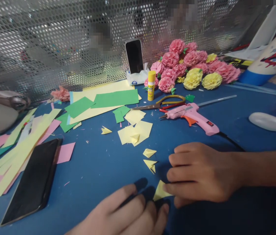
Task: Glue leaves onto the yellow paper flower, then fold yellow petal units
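Observation:
My right hand (201,173) rests on the blue table (99,169) with its fingers curled, pinching a small folded yellow paper triangle (160,191) against the surface. My left hand (128,215) lies at the bottom edge, fingers bent close to the same piece; whether it touches the paper is unclear. Two more folded yellow pieces (149,158) lie just above the hands. A stack of yellow paper squares (135,132) sits further back.
A pink glue gun (191,117), scissors (162,102) and a glue stick (151,85) lie behind the hands. Pink and yellow paper flowers (189,70) are heaped at the back. A dark phone (34,181) and paper strips (18,153) lie left; green and yellow sheets (103,101) behind.

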A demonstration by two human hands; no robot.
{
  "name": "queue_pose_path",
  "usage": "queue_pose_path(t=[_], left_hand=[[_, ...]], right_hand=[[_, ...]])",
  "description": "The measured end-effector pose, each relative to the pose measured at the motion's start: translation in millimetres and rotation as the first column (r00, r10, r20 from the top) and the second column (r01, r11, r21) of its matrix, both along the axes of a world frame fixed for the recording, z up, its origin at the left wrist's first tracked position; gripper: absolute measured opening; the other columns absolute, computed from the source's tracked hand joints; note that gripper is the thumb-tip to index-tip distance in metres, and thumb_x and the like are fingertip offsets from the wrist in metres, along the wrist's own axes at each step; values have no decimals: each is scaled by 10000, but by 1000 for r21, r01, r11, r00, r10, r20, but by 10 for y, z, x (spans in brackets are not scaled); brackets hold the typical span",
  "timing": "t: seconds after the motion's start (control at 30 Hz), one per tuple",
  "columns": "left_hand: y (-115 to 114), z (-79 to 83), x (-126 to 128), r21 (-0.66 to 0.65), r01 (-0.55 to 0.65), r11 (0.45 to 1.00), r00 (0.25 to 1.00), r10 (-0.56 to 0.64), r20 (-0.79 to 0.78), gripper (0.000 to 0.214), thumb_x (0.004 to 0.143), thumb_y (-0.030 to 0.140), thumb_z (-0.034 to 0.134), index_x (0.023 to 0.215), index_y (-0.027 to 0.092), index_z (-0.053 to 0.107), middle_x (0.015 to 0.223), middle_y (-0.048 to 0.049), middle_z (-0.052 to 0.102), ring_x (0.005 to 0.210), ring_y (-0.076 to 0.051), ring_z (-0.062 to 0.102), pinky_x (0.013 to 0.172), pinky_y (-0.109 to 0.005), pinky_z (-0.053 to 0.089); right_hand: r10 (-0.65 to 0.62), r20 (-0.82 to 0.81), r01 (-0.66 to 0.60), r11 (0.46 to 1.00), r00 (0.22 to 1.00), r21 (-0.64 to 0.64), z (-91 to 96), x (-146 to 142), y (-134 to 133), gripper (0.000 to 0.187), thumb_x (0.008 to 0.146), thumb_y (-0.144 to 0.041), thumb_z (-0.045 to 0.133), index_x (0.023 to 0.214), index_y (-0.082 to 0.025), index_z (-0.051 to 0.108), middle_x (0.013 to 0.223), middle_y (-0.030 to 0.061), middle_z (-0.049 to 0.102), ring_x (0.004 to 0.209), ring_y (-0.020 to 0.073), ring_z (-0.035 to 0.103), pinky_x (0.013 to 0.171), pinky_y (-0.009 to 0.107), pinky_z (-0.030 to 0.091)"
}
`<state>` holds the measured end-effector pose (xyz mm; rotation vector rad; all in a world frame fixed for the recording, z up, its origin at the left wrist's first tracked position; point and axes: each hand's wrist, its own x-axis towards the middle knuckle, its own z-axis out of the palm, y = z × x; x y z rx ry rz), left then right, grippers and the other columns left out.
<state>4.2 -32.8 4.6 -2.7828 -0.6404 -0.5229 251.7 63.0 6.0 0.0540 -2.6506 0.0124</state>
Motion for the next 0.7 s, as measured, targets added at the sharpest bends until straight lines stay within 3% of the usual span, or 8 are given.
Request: queue_pose_path(t=[0.17, 0.3, 0.43, 0.53, 0.7], left_hand=[[64, -39, 47, -108, -82, 991, 994, 89, 61, 381, 1089, 334, 377, 1155, 140, 699, 870, 28, 703, 778, -127, 601, 921, -307, 437], [85, -149, 27, -108, -43, 993, 988, 59, 142, 382, 1083, 328, 385, 1128, 126, 706, 801, 17, 655, 708, -136, 552, 892, -327, 419], [107, -201, -4, -138, -8, 990, 986, 31, 163, 368, 1073, 317, 408, 1117, 107, 708, 795, -1, 635, 713, -145, 535, 889, -346, 409], [134, -117, -22, -170, 7, 985, 984, 23, 177, 375, 1078, 308, 390, 1056, 121, 715, 750, 2, 631, 684, -140, 531, 808, -322, 430], [164, 82, -34, -302, 5, 953, 992, 33, 122, 359, 1069, 324, 410, 1030, 123, 705, 813, -15, 689, 715, -141, 579, 779, -313, 477]], right_hand=[[-11, 20, 11, 1000, 1000, -3, 19, 22, -62, 355, 1024, -355, 528, 775, -157, 684, 670, -10, 574, 649, 147, 466, 543, 336, 287], [-199, 67, 200, 980, 978, -10, 8, 18, -225, 306, 1015, -220, 509, 750, -164, 652, 711, 8, 598, 701, 168, 496, 597, 352, 316], [-188, 147, 192, 981, 971, -14, 11, 36, -388, 284, 984, -154, 488, 746, -174, 642, 713, 31, 592, 701, 180, 491, 577, 354, 300], [-122, 225, 133, 991, 967, -33, 27, 70, -497, 281, 956, -133, 479, 739, -168, 653, 641, 27, 542, 641, 177, 446, 530, 363, 274], [-184, 197, 196, 980, 963, -43, 52, 117, -572, 329, 960, -117, 453, 696, -182, 637, 638, 29, 571, 649, 180, 468, 543, 372, 284]])
